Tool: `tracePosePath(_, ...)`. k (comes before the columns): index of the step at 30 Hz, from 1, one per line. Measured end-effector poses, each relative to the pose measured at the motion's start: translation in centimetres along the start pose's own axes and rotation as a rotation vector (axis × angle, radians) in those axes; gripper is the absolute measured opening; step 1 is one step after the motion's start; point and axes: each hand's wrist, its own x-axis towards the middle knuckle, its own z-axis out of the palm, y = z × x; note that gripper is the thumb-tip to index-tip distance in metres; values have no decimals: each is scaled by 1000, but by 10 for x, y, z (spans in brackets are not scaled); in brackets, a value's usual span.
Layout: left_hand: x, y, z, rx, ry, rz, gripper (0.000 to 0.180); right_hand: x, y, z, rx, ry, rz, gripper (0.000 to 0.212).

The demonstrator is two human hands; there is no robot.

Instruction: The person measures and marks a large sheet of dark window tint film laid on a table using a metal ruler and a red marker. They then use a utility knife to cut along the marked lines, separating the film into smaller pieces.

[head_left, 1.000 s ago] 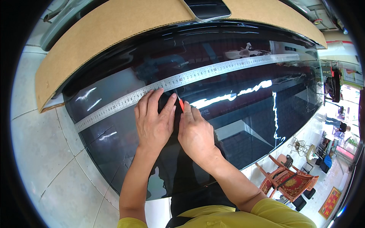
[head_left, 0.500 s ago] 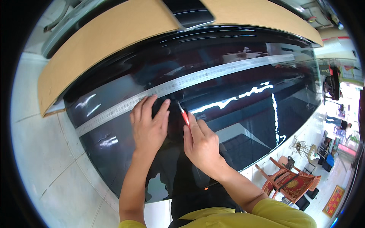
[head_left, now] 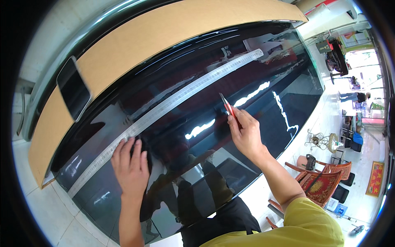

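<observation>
Stretched before me is a dark, glossy sheet [head_left: 185,121] full of reflections. A long metal ruler [head_left: 158,110] lies slantwise across it, from lower left to upper right. My left hand [head_left: 131,166] rests flat by the ruler's left part, its spread fingertips touching the near edge. In my right hand [head_left: 247,135] is a slim red craft knife [head_left: 229,109], pinched between thumb and fingers. The knife's blade tip points up and left, on the near side of the ruler; whether it touches the sheet I cannot tell.
A tan board [head_left: 135,39] curves along the far edge, with a dark phone [head_left: 75,89] lying on it at the left. At the right stand a carved wooden chair [head_left: 317,183] with red upholstery and an ornate metal stand [head_left: 319,140]. Another person [head_left: 361,97] is farther off.
My view has turned, so the ruler slants more steeply and the phone appears farther left. My right hand has moved along the ruler to the right with the knife, farther from my left hand.
</observation>
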Motion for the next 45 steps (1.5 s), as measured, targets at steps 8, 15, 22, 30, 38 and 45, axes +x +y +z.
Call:
tracePosePath(8,138,127,77,-196,-1,128,36,55,46,-12,62,27,-10,24)
tracePosePath(15,162,160,105,-199,-13,105,41,59,59,-10,84,-78,-28,25)
tracePosePath(22,154,169,110,-173,-18,54,42,61,63,-10,107,-103,-48,27)
tracePosePath(30,156,165,114,-164,24,46,41,63,64,-8,90,-114,-66,28)
tracePosePath(38,153,160,123,-133,64,39,41,62,60,-2,43,-124,-100,29)
tracePosePath(45,153,160,124,-143,52,18,42,62,56,2,70,-111,-99,30)
